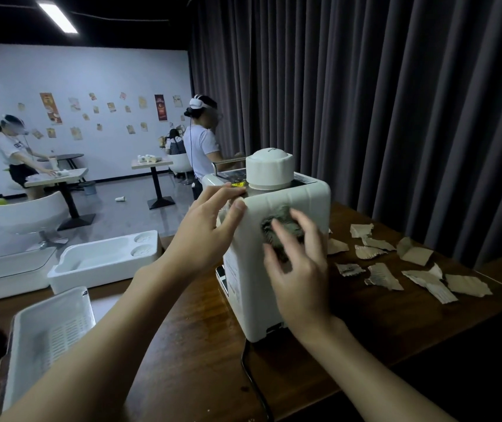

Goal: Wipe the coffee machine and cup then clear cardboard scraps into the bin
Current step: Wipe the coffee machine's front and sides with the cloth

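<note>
**Here, a coffee machine gets its wipe-down**

Here, my right hand (300, 269) presses a crumpled grey cloth (281, 229) flat against the white coffee machine's (252, 284) side, fingers spread over it. My left hand (210, 229) steadies the machine's top corner, thumb and fingers clasping the edge. Torn cardboard scraps (390, 277) lie scattered on the wooden table (195, 345), right of the machine.
</note>
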Demonstrator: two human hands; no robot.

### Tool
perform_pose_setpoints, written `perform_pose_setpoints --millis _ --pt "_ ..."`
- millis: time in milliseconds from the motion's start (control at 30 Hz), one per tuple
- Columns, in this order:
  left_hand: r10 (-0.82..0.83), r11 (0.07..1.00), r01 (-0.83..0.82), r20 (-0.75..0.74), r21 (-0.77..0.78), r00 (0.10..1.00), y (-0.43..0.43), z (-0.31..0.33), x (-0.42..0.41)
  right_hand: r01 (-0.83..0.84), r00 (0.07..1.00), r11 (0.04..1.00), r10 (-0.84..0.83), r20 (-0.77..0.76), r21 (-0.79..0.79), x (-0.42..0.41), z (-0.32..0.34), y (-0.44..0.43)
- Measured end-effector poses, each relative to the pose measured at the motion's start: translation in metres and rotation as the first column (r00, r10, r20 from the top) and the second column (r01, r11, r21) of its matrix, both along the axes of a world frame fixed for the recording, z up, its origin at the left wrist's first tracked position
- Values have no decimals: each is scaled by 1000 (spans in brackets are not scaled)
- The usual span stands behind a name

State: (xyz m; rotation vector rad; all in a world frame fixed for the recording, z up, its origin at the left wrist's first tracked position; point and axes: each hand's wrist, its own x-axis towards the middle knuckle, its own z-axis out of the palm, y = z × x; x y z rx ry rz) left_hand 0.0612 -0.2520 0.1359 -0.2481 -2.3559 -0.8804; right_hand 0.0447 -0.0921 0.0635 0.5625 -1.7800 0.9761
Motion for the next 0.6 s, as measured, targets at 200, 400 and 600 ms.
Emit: perform_pose_setpoints --millis 200,400,600 --pt "-3 1000 3 -14 -4 1000 2 0 -1 22 997 998 -17 -70 59 -22 4 25" --pt "1 1000 -1 -14 -1 1000 5 2 0 16 990 941 32 138 -337 -31 11 33" --pt "-25 998 28 -57 59 998 5 -3 1 -10 996 982 26 82 -189 -3 0 -4"
